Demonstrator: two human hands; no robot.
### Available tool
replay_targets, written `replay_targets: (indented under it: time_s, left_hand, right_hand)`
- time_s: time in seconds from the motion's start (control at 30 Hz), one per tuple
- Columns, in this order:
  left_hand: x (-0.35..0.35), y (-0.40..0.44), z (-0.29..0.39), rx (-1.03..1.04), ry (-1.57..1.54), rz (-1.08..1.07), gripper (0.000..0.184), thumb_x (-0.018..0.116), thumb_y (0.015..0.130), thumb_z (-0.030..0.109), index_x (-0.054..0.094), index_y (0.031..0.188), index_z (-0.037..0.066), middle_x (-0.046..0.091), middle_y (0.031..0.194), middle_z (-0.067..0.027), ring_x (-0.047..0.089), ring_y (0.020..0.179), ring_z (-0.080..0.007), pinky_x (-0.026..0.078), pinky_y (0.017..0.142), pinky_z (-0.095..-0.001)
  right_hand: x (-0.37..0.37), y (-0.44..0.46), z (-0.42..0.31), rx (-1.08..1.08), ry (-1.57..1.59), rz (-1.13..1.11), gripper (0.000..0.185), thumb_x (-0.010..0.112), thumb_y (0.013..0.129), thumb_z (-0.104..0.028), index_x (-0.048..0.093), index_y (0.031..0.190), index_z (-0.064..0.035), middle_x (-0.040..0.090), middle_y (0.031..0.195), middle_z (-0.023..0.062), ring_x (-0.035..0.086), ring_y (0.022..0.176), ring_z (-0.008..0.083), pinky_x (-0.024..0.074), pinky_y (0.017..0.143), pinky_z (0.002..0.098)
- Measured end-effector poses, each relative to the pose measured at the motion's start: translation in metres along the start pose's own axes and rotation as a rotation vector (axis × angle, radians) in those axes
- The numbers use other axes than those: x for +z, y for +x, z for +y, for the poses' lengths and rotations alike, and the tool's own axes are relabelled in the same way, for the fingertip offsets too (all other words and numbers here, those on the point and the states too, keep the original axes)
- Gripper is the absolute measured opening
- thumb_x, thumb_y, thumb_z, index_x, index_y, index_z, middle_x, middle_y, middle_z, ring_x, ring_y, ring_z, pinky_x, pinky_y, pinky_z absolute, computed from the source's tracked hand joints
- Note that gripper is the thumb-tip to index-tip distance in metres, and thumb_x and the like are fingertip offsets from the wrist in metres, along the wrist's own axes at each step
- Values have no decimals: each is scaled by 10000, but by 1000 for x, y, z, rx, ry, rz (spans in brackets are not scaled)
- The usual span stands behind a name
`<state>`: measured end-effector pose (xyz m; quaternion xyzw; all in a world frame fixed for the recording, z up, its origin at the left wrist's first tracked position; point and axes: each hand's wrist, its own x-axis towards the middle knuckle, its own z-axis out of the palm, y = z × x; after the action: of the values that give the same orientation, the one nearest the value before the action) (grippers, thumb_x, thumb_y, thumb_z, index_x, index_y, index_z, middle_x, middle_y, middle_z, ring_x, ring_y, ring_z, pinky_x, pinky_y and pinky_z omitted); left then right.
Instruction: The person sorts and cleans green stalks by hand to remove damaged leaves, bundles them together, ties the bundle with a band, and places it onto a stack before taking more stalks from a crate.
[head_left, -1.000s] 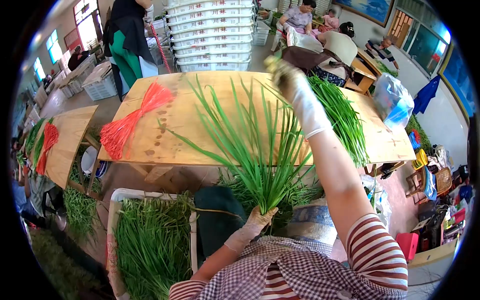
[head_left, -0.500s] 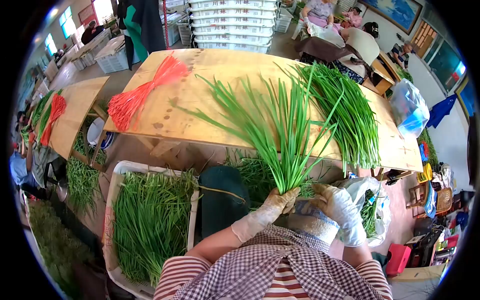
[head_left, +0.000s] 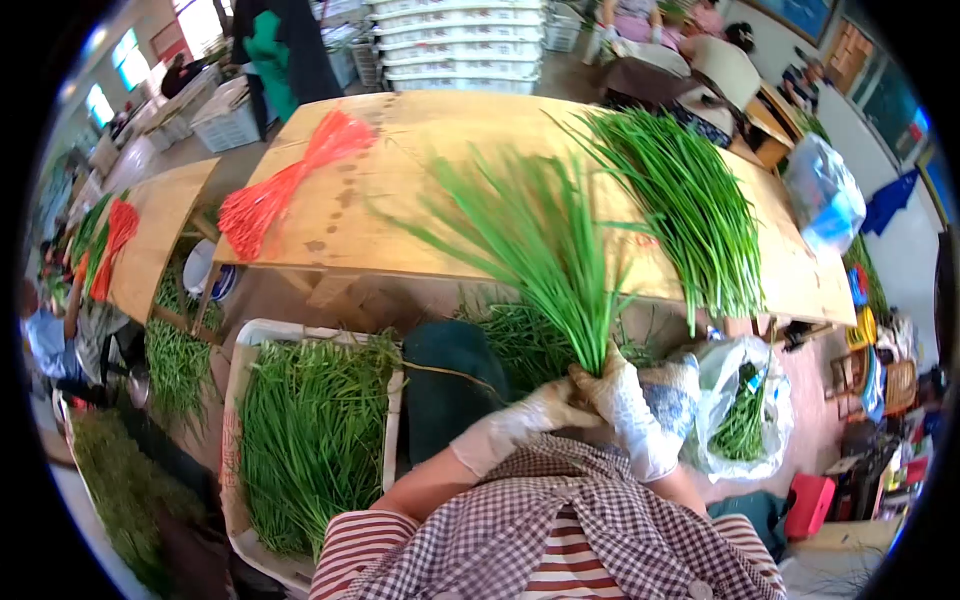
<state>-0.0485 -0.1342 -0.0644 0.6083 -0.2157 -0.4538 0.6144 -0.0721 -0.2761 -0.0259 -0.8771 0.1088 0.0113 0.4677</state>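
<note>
A fanned bunch of long green chives (head_left: pixel 545 240) stands leaf-ends up in front of me, its leaves smeared by motion. My right hand (head_left: pixel 625 405), in a whitish glove with soiled fingers, closes around the lower ends. Just left of it, my gloved left hand (head_left: pixel 545 410) is near the base, fingers apart and holding nothing I can see. On the table's right side lies a thick pile of chives (head_left: pixel 685 210), with its cut ends towards me. A bundle of red ties (head_left: pixel 295 185) rests on the left part of the table.
The wooden table (head_left: pixel 420 240) spans the view before me. A white crate (head_left: pixel 395 425) full of loose greens stands at my left. A plastic bag of greens (head_left: pixel 745 420) sits on the floor at right. White stacked crates (head_left: pixel 460 45) and other people are beyond the table.
The chives have passed from my left hand to my right, which has moved left to their base. My left hand has let go and stays beside it. The view has shifted slightly.
</note>
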Motion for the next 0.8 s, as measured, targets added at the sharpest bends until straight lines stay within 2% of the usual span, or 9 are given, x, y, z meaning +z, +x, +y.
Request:
replay_targets:
  time_s: [0.07, 0.2, 0.33, 0.37, 0.5, 0.53, 0.6, 0.73, 0.8]
  left_hand:
    - [-9, 5, -17, 161, -429, 35, 555, 754, 772, 116, 491, 1248, 6, 579, 1182, -87, 549, 1067, -184, 448, 937, -323]
    - [-11, -4, 32, 241, -376, 287, 562, 793, 739, 172, 541, 1225, 43, 620, 1131, -45, 545, 1106, -165, 459, 946, -343]
    - [-14, 28, 112, 426, -736, 725, 303, 701, 785, 103, 590, 1059, 36, 642, 905, -69, 632, 811, -222, 547, 756, -358]
    - [-29, 39, 135, 450, -810, 659, 312, 700, 797, 130, 584, 1074, 46, 621, 870, -53, 619, 795, -199, 549, 714, -326]
    - [-35, 99, 295, 877, -575, 489, 372, 693, 833, 189, 544, 1128, 20, 590, 989, -64, 596, 877, -180, 522, 773, -306]
    - [-42, 122, 324, 964, -581, 394, 434, 720, 805, 176, 521, 1150, 3, 579, 1005, -82, 597, 857, -186, 520, 749, -307]
    - [-39, 143, 363, 772, -559, 699, 465, 689, 835, 223, 515, 1205, 2, 581, 1131, -109, 578, 1009, -246, 447, 928, -363]
    - [-85, 221, 312, 984, -291, 1035, 585, 704, 813, 147, 431, 1319, 39, 555, 1193, -162, 510, 1129, -263, 434, 958, -365]
    - [-57, 249, 265, 1248, 68, 1125, 504, 683, 832, 295, 521, 1239, 44, 559, 1197, -134, 481, 1155, -264, 343, 1029, -386]
  right_hand:
    - [-11, -7, -3, -113, -5, 36, 573, 714, 783, -197, 464, 1250, 21, 653, 944, 244, 652, 864, 379, 521, 718, 405]
    - [-32, -28, -24, -132, -317, -119, 704, 684, 784, -179, 331, 1362, 13, 638, 907, 252, 652, 747, 390, 533, 641, 426]
    - [-62, -53, -52, -349, -281, 117, 684, 702, 784, -189, 368, 1367, -58, 639, 795, 192, 645, 700, 362, 521, 610, 416]
    - [-88, -59, -71, -337, -368, 175, 673, 698, 787, -176, 371, 1365, -66, 640, 851, 196, 648, 719, 363, 524, 632, 412]
    - [-171, -22, -83, -257, -374, 469, 557, 698, 791, -154, 453, 1279, -45, 629, 998, 229, 647, 875, 364, 524, 723, 387]
    - [-194, -7, -82, -386, -377, 616, 517, 686, 806, -166, 471, 1256, -30, 630, 965, 244, 643, 860, 373, 516, 719, 398]
    - [-236, 25, -87, -251, -373, 642, 447, 660, 817, -172, 505, 1195, 9, 641, 869, 243, 634, 830, 383, 494, 719, 412]
    - [-271, 87, -48, -59, -454, 492, 373, 650, 807, -222, 574, 1079, 21, 663, 916, 224, 645, 836, 360, 505, 754, 407]
    - [-258, 104, -40, 129, -569, 175, 358, 608, 827, -297, 624, 1007, 12, 672, 926, 213, 661, 875, 342, 520, 799, 402]
